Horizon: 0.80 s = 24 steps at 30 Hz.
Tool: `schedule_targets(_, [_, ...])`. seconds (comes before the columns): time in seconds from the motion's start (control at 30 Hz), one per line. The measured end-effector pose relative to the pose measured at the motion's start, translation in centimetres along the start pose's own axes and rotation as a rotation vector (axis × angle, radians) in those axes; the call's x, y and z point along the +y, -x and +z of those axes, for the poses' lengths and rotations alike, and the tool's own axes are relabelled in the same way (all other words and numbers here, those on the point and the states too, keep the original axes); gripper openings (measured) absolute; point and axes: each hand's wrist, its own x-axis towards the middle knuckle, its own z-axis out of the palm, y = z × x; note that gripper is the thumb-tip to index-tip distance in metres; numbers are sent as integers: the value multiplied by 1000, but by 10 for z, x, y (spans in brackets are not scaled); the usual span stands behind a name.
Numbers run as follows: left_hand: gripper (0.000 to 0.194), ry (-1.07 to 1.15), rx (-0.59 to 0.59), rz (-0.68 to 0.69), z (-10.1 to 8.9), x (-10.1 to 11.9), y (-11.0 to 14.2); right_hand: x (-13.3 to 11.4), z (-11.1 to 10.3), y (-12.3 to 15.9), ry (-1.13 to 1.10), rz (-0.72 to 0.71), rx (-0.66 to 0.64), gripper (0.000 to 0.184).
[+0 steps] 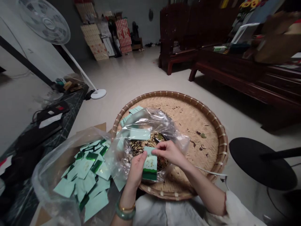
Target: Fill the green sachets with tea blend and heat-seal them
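Note:
My left hand (136,169) and my right hand (168,153) both hold a pale green sachet (150,164) with a dark green band and gold lettering. The left grips its side edge and the right pinches its top corner. Just behind them, a clear plastic bag (150,121) lies open on a round woven bamboo tray (199,125), holding a dried mix of tea or herbs (141,147). Loose sachets (131,114) show through the plastic. Many more matching sachets (87,175) lie in a second clear bag to the left.
Scattered dried bits lie on the tray. A dark stone bench (54,131) with cables and black items runs along the left. A white standing fan (44,22), dark wooden furniture (235,66), a round black stool top (261,163) and stacked cartons (101,40) stand around.

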Motion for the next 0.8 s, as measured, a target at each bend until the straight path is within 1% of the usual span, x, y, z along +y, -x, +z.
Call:
schedule_targets(0.07, [51, 41, 2, -30, 4, 1, 1, 5, 0, -1, -10, 10, 17, 37])
schedule_targets(0.13, [52, 85, -16, -90, 8, 2, 3, 7, 0, -1, 10, -7, 38, 38])
schedule_targets(0.2, [53, 111, -46, -155, 12, 3, 5, 7, -3, -2, 89, -46, 72, 40])
schedule_targets(0.23, [54, 118, -57, -180, 14, 3, 6, 8, -6, -2, 166, -84, 100, 40])
schedule_targets(0.3, [54, 138, -47, -194, 16, 3, 6, 13, -14, -3, 422, -187, 193, 36])
schedule_targets(0.37, [51, 177, -12, -184, 16, 3, 5, 23, -22, -2, 760, -269, 299, 32])
schedule_targets(0.43, [50, 207, 8, -179, 16, 4, 4, 35, -28, -3, 1042, -250, 317, 50])
schedule_targets(0.5, [50, 214, 7, -181, 16, 6, 4, 44, -30, -4, 1217, -214, 275, 65])
schedule_targets(0.53, [50, 211, 5, -184, 16, 7, 4, 46, -30, -6, 1269, -197, 253, 69])
schedule_targets(0.63, [52, 191, 16, -185, 16, 7, 6, 45, -30, -11, 1312, -155, 204, 75])
schedule_targets(0.7, [53, 173, 24, -174, 15, 7, 6, 43, -34, -13, 1260, -151, 178, 78])
schedule_targets(0.8, [52, 142, 24, -152, 10, 6, 6, 44, -44, -13, 1154, -201, 168, 82])
